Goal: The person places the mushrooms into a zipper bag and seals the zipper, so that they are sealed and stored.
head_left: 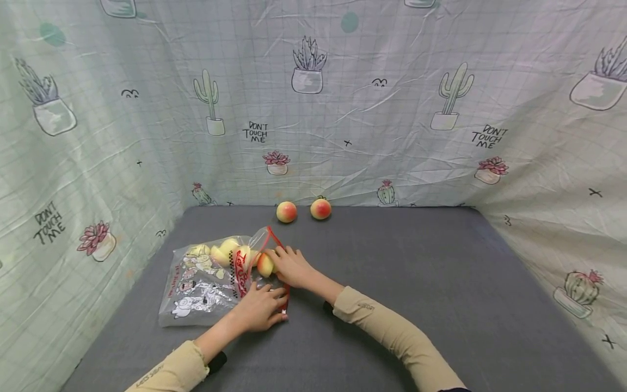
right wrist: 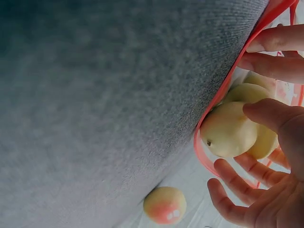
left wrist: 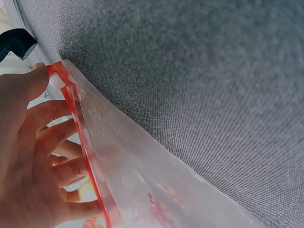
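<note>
A clear plastic zip bag (head_left: 208, 296) with printed figures and red lettering lies on the table, its red-edged mouth facing right. Several pale yellow peaches (head_left: 228, 246) show through its upper part. At the mouth, my right hand (head_left: 293, 267) holds a red-and-yellow peach (head_left: 265, 265), with the thumb (right wrist: 268, 113) on it and the fingers spread around its other side. My left hand (head_left: 262, 307) grips the bag's near edge. In the left wrist view its thumb is at the corner of the red zip strip (left wrist: 81, 130), and the fingers reach along the opening.
Two more peaches, one on the left (head_left: 286, 212) and one on the right (head_left: 320, 209), sit at the table's back edge by the wall cloth (head_left: 343, 163). The cloth, printed with plants, encloses the dark grey table (head_left: 416, 283) at the back and both sides.
</note>
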Available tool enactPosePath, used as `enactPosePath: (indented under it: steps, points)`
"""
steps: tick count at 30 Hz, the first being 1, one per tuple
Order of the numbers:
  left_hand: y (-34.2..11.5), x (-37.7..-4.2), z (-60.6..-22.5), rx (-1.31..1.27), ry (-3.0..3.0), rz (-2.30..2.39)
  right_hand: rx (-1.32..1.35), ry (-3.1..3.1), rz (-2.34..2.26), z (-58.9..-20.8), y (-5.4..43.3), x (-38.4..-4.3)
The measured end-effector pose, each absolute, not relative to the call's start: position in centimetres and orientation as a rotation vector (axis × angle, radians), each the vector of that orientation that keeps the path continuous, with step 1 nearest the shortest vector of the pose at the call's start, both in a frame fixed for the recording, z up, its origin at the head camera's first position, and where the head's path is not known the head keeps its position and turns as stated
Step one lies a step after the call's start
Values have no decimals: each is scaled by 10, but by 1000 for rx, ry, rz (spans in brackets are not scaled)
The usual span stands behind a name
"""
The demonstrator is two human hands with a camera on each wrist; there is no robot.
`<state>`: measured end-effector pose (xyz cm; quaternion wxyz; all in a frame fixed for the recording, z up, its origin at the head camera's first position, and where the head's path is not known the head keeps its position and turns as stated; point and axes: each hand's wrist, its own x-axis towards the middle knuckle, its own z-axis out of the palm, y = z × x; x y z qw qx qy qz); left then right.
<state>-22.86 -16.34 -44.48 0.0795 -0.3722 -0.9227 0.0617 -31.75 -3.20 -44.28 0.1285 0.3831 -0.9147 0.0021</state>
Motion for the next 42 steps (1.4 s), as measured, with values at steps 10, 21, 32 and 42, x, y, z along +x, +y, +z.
enactPosePath:
  steps: [10, 21, 32, 42]
  points:
    - [-164, -229, -444, -1121, -2786, 163, 1167, -2617, -9, -442, -16, -313]
    - [-163, -228, -444, -1120, -2803, 156, 1273, -2515, -96, -442, 8, -308]
    - [-163, -228, -443, -1112, -2810, 172, 1339, -2551, -168, -442, 15, -307]
    - [-164, -228, -445, -1112, -2807, 186, 1350, -2600, -142, -444, 13, -309]
